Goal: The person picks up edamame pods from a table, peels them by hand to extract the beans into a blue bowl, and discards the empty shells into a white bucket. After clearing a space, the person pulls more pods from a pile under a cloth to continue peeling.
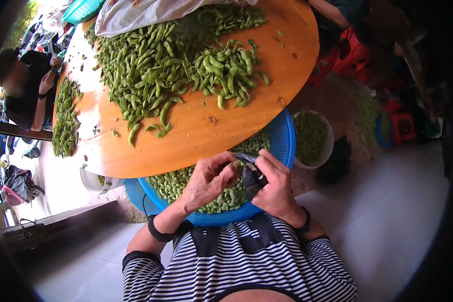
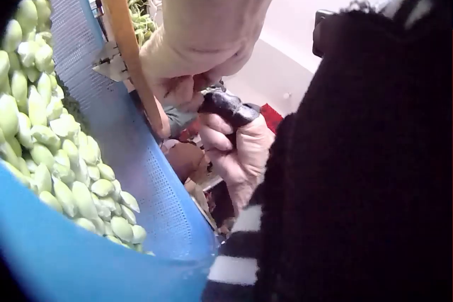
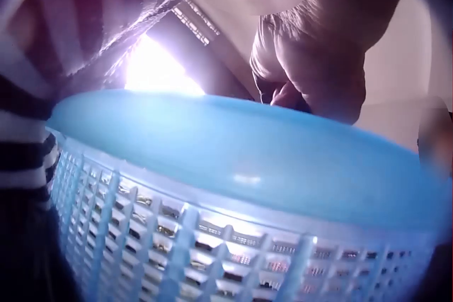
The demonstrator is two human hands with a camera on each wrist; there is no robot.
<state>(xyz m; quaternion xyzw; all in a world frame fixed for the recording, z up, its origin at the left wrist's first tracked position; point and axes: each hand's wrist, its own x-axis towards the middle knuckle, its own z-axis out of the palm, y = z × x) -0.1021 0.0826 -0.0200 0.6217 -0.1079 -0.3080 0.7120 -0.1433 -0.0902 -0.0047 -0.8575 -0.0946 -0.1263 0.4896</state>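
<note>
Over a blue basket of shelled green beans, both hands meet fingertip to fingertip. My left hand, fingers curled, pinches a small green piece that looks like a bean pod, mostly hidden by the fingers. My right hand has black coverings on its thumb and forefinger, which close on the same piece from the other side. In the left wrist view the right hand's other fingers are curled in. The right wrist view shows mostly the basket's side and rim.
A wooden table overhangs the basket, with heaped green bean pods and a white sack. A white bucket of pods or shells stands to the right, another bucket left. Another person sits across at left.
</note>
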